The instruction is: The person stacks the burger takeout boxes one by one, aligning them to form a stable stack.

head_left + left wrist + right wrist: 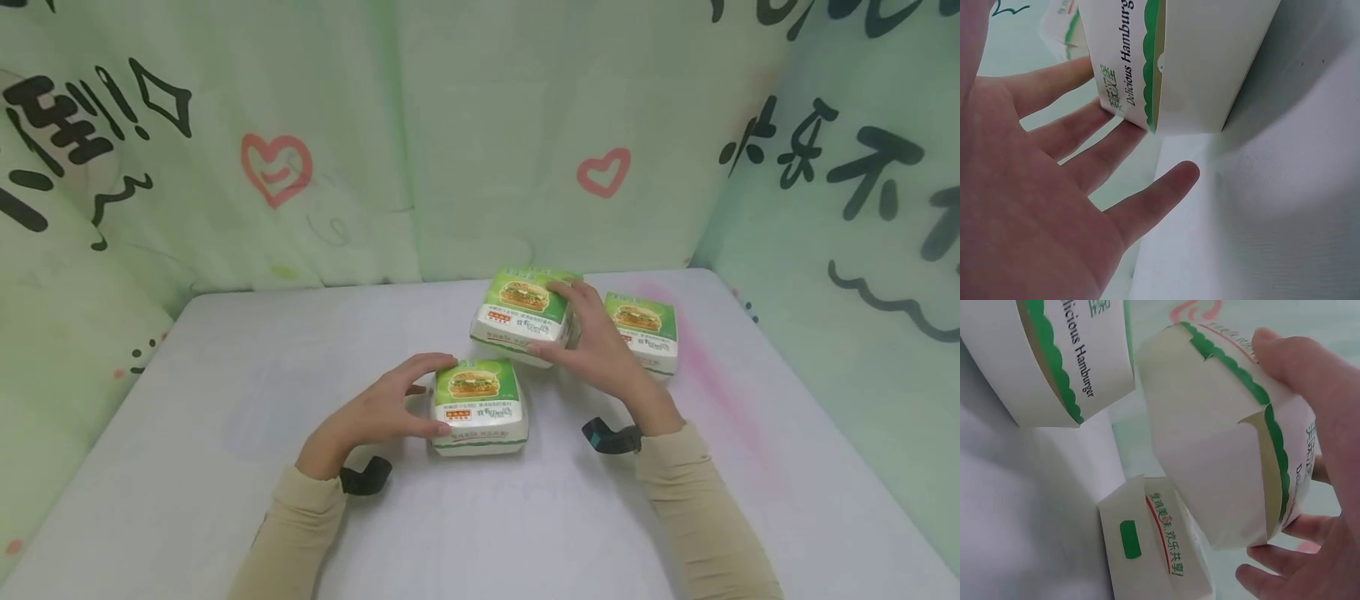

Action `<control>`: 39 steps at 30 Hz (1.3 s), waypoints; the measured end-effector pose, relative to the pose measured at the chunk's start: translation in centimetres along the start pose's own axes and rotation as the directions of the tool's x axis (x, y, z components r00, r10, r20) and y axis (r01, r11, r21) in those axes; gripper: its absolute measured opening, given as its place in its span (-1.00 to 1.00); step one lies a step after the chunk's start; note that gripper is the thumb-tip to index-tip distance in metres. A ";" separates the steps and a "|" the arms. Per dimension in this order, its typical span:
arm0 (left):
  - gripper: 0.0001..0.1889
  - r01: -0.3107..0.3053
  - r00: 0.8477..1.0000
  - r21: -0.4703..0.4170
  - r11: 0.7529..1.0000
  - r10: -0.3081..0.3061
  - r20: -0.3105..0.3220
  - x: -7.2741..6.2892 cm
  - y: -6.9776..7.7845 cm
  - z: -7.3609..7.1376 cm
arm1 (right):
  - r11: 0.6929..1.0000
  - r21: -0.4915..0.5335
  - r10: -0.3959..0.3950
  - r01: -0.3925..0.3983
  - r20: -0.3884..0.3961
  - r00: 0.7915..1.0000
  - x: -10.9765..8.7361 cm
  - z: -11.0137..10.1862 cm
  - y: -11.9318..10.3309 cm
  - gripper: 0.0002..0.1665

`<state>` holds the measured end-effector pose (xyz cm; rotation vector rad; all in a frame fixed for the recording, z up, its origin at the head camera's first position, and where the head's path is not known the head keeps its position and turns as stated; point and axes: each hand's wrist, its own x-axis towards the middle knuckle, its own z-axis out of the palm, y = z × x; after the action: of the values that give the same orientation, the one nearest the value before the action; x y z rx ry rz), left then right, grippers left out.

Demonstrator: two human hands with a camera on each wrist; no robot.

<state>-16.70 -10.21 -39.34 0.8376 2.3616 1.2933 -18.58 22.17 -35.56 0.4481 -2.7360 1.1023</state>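
Observation:
My left hand [382, 408] holds a white and green hamburger box [480, 417] on the table by its left side, thumb at the front and index finger at the back corner. In the left wrist view its fingertips meet the box's printed side, while the little finger sticks out free. A second hamburger box [517, 321] is tilted and raised in my right hand [600, 350], thumb on the front and fingers around the far side. The third hamburger box [652, 337] stands behind and right of my right hand, partly hidden by it.
A white-covered table [187, 467] carries the boxes. Green cloth walls [465, 125] with hearts and black writing enclose the back and sides. Each wrist wears a small black camera [367, 477].

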 end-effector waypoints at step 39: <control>0.33 -0.050 0.988 -0.221 0.974 0.016 -0.155 1.3 -0.9 1.2 | 0.982 0.116 -0.169 0.149 0.192 0.967 -2.5 -2.3 -1.2 0.17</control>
<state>-17.36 -8.97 -40.76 0.7349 2.2639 1.6549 -15.76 23.48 -33.76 0.8220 -2.7591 1.2177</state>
